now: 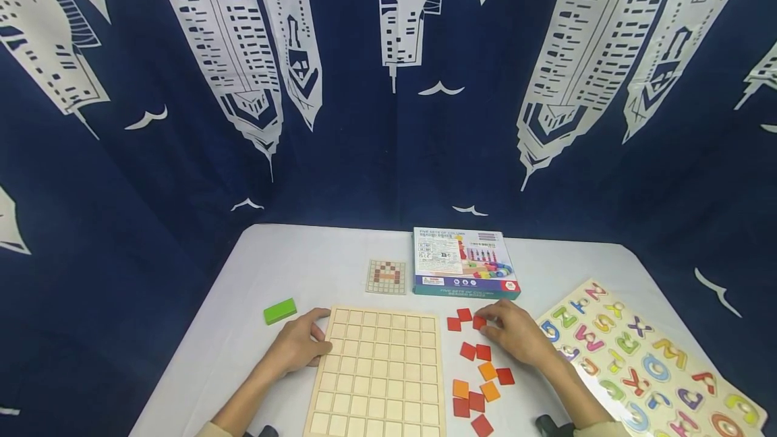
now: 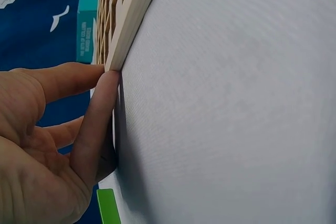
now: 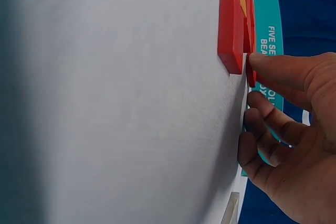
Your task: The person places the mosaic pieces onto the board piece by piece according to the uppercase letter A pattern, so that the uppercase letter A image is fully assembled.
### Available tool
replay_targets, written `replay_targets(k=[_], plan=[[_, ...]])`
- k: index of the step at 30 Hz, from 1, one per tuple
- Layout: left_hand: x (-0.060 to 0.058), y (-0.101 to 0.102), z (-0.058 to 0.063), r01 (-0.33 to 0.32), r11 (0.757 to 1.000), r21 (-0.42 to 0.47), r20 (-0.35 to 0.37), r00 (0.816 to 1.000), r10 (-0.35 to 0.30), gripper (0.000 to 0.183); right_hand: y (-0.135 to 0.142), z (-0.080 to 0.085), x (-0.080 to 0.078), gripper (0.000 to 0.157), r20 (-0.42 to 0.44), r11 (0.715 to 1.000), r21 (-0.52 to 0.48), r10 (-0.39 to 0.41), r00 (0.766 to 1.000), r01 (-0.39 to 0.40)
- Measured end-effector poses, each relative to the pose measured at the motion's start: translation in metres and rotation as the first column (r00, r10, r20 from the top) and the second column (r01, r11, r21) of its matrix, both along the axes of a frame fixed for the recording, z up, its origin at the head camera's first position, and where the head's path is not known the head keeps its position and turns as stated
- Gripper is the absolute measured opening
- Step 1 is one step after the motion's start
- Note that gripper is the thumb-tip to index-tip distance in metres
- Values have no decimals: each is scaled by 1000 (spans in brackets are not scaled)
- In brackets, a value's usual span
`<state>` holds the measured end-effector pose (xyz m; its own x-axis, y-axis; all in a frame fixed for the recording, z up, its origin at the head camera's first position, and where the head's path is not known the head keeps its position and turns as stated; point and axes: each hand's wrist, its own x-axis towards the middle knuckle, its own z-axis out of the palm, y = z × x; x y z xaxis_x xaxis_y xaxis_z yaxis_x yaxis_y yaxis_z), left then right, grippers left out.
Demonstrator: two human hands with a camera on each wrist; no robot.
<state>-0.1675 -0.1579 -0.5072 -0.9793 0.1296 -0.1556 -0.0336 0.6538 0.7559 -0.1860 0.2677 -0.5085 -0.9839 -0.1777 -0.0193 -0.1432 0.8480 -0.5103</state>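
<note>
A pale wooden grid board lies flat in front of me, its squares bare. My left hand pinches the board's left edge near the far corner; the left wrist view shows thumb and forefinger meeting at that edge. To the board's right, my right hand pinches a red square tile between thumb and forefinger, low over the cloth. The right wrist view has the held red tile at the fingertips, partly hidden by the thumb. Several loose red tiles and orange tiles are scattered nearby.
Left of the board lies a green block. Beyond it are a small pattern card and a teal-edged game box. An alphabet puzzle board covers the right side. A dark blue printed curtain hangs behind the white table.
</note>
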Motion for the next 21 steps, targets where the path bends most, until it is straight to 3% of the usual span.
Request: replay_targets(k=[21], plan=[[1, 0, -1, -2, 1000, 12, -6, 1000, 2, 68, -4, 0, -2, 25, 25, 999, -29, -22, 999, 23]])
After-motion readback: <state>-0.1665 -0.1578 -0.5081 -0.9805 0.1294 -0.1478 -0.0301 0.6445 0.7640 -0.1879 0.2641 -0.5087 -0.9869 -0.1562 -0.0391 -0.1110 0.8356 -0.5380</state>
